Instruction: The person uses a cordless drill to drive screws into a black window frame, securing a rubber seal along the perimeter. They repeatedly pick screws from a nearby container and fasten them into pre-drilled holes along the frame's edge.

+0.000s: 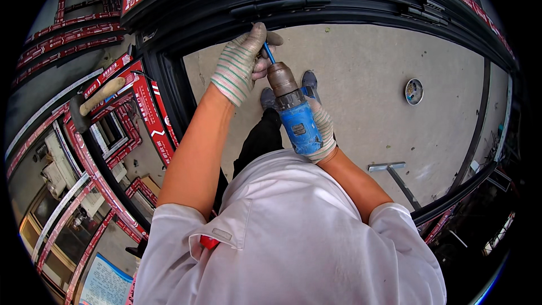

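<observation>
My right hand [322, 127], in a white knit glove, grips a blue cordless drill [302, 127] with a worn brown chuck [281, 79]. A slim blue bit [269, 51] runs from the chuck up to my left hand [243, 59]. That hand wears a white glove with green stripes and dirty fingertips. Its thumb and fingers are closed together around the bit's far end, beside the black metal frame [226, 31]; whatever they pinch is hidden. Just beyond, a black hinge [276, 5] is fixed along the frame.
A second hinge [426, 14] sits farther right on the frame. On the concrete floor [361, 79] are a round bowl of small parts [414, 91] and a T-shaped metal bar [395, 175]. At left, a wooden-handled hammer [101, 96] lies across red-wrapped frames [84, 152].
</observation>
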Motion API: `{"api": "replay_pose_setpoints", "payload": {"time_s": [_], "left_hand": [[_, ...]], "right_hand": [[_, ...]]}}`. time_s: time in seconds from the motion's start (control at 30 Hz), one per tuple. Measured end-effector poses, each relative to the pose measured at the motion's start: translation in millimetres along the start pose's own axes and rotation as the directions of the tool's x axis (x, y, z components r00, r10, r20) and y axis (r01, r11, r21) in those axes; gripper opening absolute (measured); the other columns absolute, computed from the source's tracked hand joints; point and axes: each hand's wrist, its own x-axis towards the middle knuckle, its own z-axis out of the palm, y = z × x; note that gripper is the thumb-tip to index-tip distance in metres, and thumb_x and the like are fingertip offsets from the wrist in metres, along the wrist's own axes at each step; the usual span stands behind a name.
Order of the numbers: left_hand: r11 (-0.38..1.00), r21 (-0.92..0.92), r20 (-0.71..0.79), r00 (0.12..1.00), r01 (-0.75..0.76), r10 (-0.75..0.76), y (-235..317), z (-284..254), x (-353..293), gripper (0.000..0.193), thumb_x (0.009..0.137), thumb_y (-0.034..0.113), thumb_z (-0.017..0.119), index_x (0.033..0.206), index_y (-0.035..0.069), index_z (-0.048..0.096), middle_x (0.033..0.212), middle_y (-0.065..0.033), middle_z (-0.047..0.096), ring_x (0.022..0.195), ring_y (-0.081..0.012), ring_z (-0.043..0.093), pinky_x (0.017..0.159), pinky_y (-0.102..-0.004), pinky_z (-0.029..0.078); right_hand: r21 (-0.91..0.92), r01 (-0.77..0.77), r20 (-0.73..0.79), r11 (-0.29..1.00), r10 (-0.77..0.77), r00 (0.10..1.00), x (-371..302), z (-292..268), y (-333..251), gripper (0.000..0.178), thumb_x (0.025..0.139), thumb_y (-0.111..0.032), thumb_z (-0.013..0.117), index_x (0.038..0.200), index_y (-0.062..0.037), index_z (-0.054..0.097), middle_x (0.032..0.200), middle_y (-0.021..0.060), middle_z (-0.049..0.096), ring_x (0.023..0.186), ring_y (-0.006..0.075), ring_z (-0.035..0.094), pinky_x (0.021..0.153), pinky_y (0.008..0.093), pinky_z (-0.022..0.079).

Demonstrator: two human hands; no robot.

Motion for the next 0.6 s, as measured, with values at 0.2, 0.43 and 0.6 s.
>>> {"api": "replay_pose_setpoints", "payload": {"time_s": [0.2, 0.43, 0.6], "left_hand": [[0.999, 0.036, -0.006, 1.0, 0.002, -0.002, 5, -2, 9, 0.05, 0.099, 0.05, 0.057, 0.099, 0.0, 0.068, 0.066, 0.0027, 0.051, 0.046, -0.0015, 0.039, 0.038, -0.0167, 0.031], [0.999, 0.049, -0.002, 1.0, -0.018, 0.018, 5, -8, 11, 0.05, 0.099, 0.049, 0.058, 0.102, 0.0, 0.069, 0.066, 0.0042, 0.051, 0.047, -0.0014, 0.038, 0.039, -0.0165, 0.031], [0.994, -0.105, -0.018, 1.0, 0.01, -0.012, -1, -9, 5, 0.047, 0.101, 0.046, 0.056, 0.104, 0.001, 0.069, 0.067, 0.0044, 0.054, 0.047, -0.0018, 0.039, 0.039, -0.0169, 0.032]], "right_hand": [[-0.471, 0.247, 0.145, 0.847, -0.202, 0.969, 15, -5, 5, 0.016, 0.092, -0.012, 0.065, 0.106, -0.0037, 0.064, 0.082, 0.0034, 0.065, 0.07, 0.0123, 0.063, 0.063, 0.0233, 0.051], [-0.893, 0.436, 0.374, 0.107, -0.362, 0.854, 24, -14, 6, 0.016, 0.087, -0.011, 0.067, 0.101, -0.0045, 0.064, 0.08, 0.0071, 0.066, 0.07, 0.0178, 0.065, 0.063, 0.0282, 0.052], [-0.892, 0.375, 0.45, -0.254, -0.396, 0.801, 26, -9, 3, 0.014, 0.083, -0.01, 0.07, 0.095, -0.0052, 0.066, 0.076, 0.0092, 0.066, 0.07, 0.0216, 0.066, 0.063, 0.0315, 0.051]]}}
